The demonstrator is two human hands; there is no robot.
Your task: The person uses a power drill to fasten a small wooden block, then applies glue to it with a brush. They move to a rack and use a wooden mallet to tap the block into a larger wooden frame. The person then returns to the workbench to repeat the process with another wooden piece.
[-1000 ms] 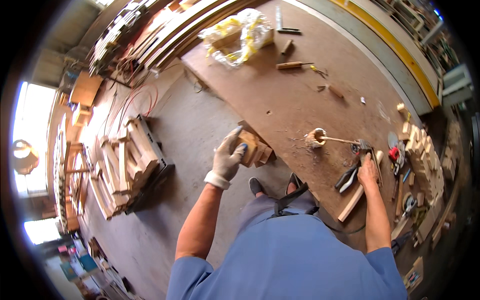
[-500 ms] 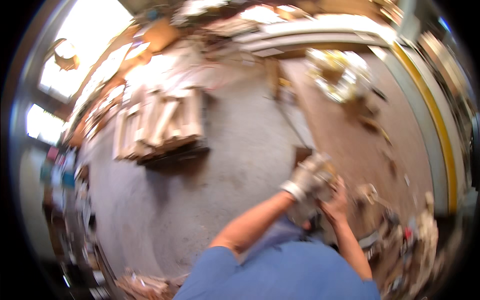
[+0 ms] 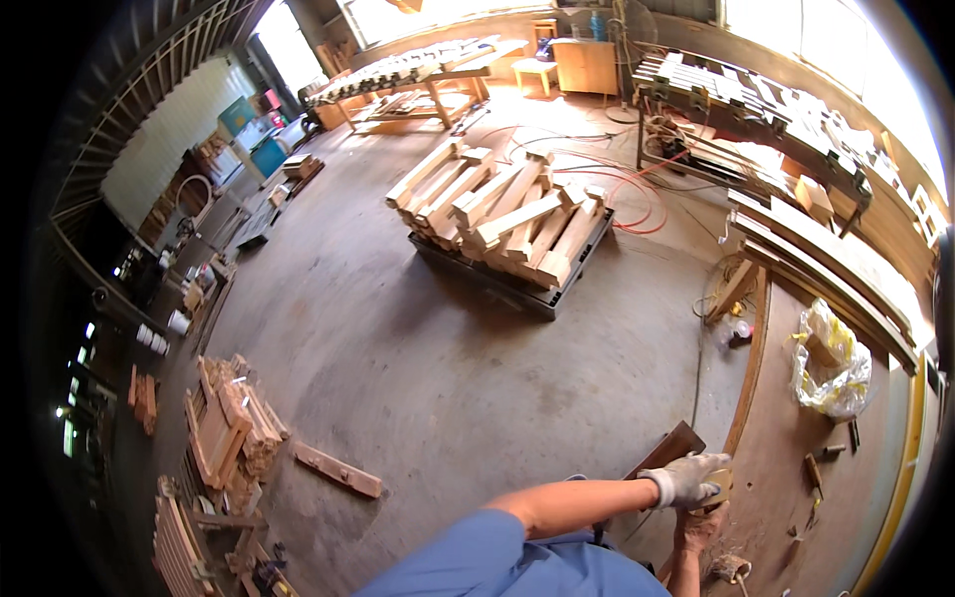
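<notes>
My left hand (image 3: pixel 684 480), in a pale work glove, is at the lower right, near the edge of the brown-topped workbench (image 3: pixel 764 453). Just below it is my bare right hand (image 3: pixel 702 527). Both hands close around a small yellowish-brown piece (image 3: pixel 716 488), whose kind I cannot make out because the fingers cover much of it. A dark brown board (image 3: pixel 674 446) lies just beyond my gloved wrist. On the bench nearby are a chisel-like tool with a wooden handle (image 3: pixel 814 476) and a small light roll-shaped item (image 3: pixel 731 567).
Stacked timber pieces (image 3: pixel 517 214) rest on a black pallet (image 3: pixel 553 306) on the floor ahead. A clear plastic bag (image 3: pixel 836 368) sits on the bench. Red hoses (image 3: pixel 652 199) trail across the floor. Wood offcuts (image 3: pixel 234 428) pile up at left, by a loose plank (image 3: pixel 338 470).
The view has swung left and sharpened, so the pallet appears farther right. My hands now sit lower and farther right in the picture, still together around the small piece.
</notes>
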